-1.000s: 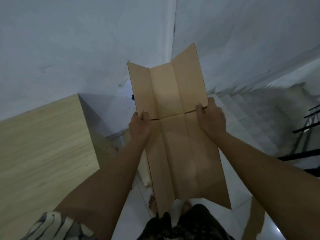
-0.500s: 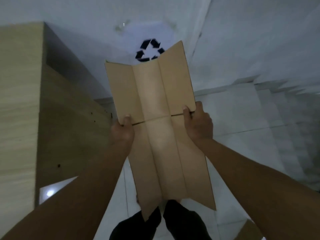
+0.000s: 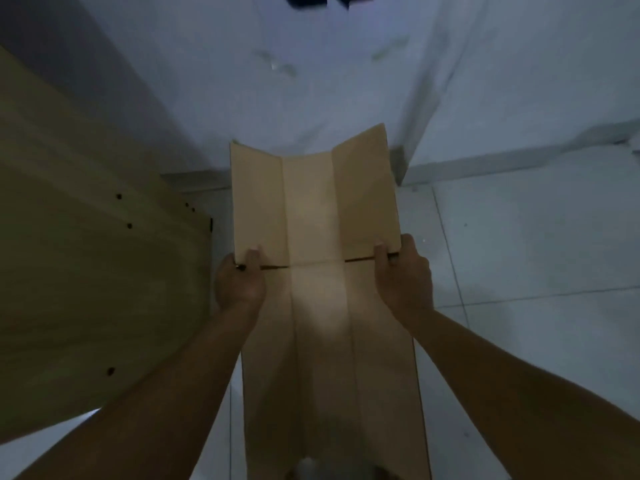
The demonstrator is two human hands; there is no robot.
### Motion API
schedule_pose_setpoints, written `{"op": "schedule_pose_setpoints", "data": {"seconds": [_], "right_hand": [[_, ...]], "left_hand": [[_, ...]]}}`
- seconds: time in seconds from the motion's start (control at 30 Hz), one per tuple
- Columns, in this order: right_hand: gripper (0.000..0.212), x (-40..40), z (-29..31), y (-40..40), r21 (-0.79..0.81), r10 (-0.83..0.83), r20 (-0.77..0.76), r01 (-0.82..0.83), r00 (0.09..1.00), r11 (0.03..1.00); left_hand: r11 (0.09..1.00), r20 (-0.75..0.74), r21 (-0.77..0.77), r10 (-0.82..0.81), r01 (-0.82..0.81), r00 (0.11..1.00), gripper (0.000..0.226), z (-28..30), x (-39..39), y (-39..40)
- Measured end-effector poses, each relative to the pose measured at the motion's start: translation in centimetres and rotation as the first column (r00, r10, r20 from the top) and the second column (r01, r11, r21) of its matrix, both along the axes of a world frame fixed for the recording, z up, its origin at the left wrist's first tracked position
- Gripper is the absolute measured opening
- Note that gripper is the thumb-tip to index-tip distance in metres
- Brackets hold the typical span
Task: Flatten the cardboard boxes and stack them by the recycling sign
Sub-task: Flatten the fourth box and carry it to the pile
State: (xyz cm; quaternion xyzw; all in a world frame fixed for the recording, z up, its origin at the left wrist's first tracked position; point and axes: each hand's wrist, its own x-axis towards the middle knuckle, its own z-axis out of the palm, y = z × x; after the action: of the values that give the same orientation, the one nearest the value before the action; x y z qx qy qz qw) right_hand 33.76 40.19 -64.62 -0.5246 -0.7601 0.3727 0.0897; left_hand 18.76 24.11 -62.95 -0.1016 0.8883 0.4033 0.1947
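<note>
I hold a flattened brown cardboard box (image 3: 315, 216) out in front of me, its creased panels running away from me toward the wall. My left hand (image 3: 239, 284) grips its left edge at the slit between flaps, thumb on top. My right hand (image 3: 403, 277) grips the right edge the same way. The far flaps reach the foot of the white wall. The black recycling sign (image 3: 325, 1) is on that wall, cut off by the top edge of the view. The near end of the cardboard hides my legs.
A tall light-wood cabinet (image 3: 86, 265) stands close on the left, its side panel with small holes beside the cardboard. White floor tiles (image 3: 519, 254) spread to the right. A wall corner (image 3: 401, 164) juts out just right of the cardboard's far end.
I have stepped closer to the wall and looked further down. The recycling sign slid up to the top edge. The cardboard now points lower, toward the wall's base. Both hands keep their grip.
</note>
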Motion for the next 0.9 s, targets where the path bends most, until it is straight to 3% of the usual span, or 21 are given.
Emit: {"op": "schedule_pose_setpoints", "data": {"seconds": [0.23,0.4,0.7,0.8,0.9], "right_hand": [[0.044,-2.2,-13.2,0.8,-0.003,-0.001,-0.012,0.001,1.0,1.0],[0.045,-4.1,-19.0,3.2,0.001,-0.017,0.038,0.017,0.999,1.0],[0.055,-6.4,-22.8,6.2,0.183,-0.013,0.158,-0.016,0.987,0.983],[0.056,-7.3,-23.4,6.4,0.31,0.01,0.205,-0.075,0.979,0.948],[0.06,-7.9,-24.8,5.7,0.381,0.144,0.238,-0.228,0.961,0.896]], "left_hand": [[0.997,-0.092,0.074,-0.001,0.008,0.996,0.036,-12.9,-2.5,-0.7],[0.998,-0.145,0.001,-0.07,0.07,0.987,0.034,-19.3,-5.6,-0.2],[0.991,-0.316,-0.121,-0.099,0.063,0.943,0.039,-23.9,-8.8,2.0],[0.977,-0.36,-0.174,-0.178,0.122,0.916,0.055,-24.9,-8.6,2.6],[0.884,-0.394,-0.348,-0.441,0.313,0.807,0.058,-26.4,-7.7,2.0]]}}
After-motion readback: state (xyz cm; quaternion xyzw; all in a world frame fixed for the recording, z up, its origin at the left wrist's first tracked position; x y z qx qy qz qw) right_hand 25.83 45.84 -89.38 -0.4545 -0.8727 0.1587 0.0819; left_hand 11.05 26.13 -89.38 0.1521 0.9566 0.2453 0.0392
